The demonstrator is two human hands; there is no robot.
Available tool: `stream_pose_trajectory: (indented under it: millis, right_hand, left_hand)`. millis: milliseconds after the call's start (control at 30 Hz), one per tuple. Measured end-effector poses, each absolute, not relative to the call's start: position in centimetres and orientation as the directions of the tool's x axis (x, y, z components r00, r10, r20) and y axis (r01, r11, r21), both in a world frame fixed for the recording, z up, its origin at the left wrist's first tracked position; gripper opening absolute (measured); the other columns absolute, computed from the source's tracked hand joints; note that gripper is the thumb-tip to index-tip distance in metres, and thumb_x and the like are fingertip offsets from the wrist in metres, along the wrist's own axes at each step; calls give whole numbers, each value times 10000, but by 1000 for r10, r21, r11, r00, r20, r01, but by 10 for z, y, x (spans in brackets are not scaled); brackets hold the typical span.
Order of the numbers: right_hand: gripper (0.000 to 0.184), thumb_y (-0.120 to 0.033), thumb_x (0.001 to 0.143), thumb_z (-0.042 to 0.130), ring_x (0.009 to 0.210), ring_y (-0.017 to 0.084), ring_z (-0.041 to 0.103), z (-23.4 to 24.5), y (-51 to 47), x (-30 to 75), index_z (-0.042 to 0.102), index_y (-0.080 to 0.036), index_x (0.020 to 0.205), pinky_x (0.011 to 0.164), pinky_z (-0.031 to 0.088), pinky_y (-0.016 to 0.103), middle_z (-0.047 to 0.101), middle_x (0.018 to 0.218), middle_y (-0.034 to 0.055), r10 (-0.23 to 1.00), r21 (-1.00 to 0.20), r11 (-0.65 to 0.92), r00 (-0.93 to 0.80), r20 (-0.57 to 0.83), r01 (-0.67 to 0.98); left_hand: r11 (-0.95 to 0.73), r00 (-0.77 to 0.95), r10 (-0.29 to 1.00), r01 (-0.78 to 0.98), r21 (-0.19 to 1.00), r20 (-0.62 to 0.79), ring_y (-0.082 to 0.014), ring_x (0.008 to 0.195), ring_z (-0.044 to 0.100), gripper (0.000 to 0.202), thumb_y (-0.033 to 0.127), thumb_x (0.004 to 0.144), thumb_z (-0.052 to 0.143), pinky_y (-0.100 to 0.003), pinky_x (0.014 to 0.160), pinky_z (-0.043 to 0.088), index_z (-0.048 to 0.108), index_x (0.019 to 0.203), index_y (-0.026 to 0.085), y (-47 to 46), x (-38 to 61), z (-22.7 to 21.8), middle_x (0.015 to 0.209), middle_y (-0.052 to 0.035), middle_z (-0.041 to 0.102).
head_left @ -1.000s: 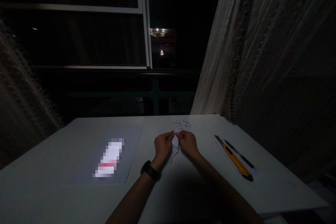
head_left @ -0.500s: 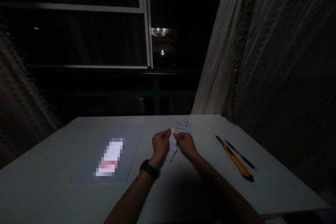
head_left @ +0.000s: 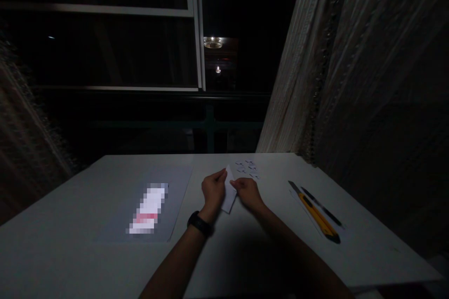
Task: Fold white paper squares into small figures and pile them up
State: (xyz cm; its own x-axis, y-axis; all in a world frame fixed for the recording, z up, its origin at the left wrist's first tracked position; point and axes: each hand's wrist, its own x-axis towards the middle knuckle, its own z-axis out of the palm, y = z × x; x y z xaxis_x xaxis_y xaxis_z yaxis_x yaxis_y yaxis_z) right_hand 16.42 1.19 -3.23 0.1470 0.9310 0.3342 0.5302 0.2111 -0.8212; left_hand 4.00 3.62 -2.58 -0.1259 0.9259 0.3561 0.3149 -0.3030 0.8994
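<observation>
Both my hands meet over the middle of a white table point(head_left: 87, 266) in dim light. My left hand point(head_left: 212, 190), with a dark watch point(head_left: 199, 224) on its wrist, pinches the left edge of a small white piece of paper point(head_left: 229, 196). My right hand point(head_left: 248, 192) pinches the same paper from the right. The paper stands slightly raised between the fingers, its upper corner pointing up. Several tiny paper bits point(head_left: 247, 168) lie just beyond my hands.
A grey cutting mat point(head_left: 168, 215) with a white and red item point(head_left: 147, 209) on it lies to the left. A yellow utility knife point(head_left: 315, 215) and a dark pen point(head_left: 321, 206) lie to the right. Curtains point(head_left: 351, 65) hang at the right; a dark window point(head_left: 105, 46) is behind.
The paper has turned between my fingers and its top corner now sticks up higher. Both hands shifted slightly left and away from me.
</observation>
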Motion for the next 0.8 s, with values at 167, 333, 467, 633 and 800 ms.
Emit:
stream_pose_trajectory:
  millis: [167,333,467,633,800]
  right_hand:
    - [324,-407,720,529,511,140,528,-33,12,164,618,-148,547,507,352,226,605,524,27,941,-825,208,123,316,526]
    - [286,-362,744,510,540,143,536,-25,8,163,614,-153,578,512,343,226,607,551,30,926,-790,203,149,347,578]
    - [280,-334,751,506,557,138,524,-23,7,166,604,-148,567,531,336,229,595,560,27,936,-739,234,60,348,632]
    - [267,-335,731,535,522,113,473,-23,7,168,594,-133,567,506,323,217,541,524,-4,950,-752,300,-112,292,587]
    - [311,-381,722,547,499,95,428,-18,5,171,572,-128,543,479,314,205,496,498,-23,946,-811,324,-197,259,487]
  left_hand:
    - [-291,-141,927,317,903,348,-199,885,621,255,329,744,559,-298,778,462,670,932,198,35,39,-23,934,-68,676]
    - [-252,-148,948,193,948,282,-200,833,631,278,326,702,597,-289,739,469,676,921,174,40,36,-20,903,-79,684]
    - [-78,0,997,-56,995,78,-178,591,625,423,340,582,706,-256,546,465,661,936,113,41,31,-12,693,-80,687]
    - [123,178,982,-321,939,-68,-138,442,561,271,268,456,786,-237,451,418,596,533,91,36,27,-3,538,-68,628]
    - [172,173,979,-411,895,-109,-155,462,574,240,189,456,776,-257,468,432,562,506,91,34,26,-1,545,-78,622]
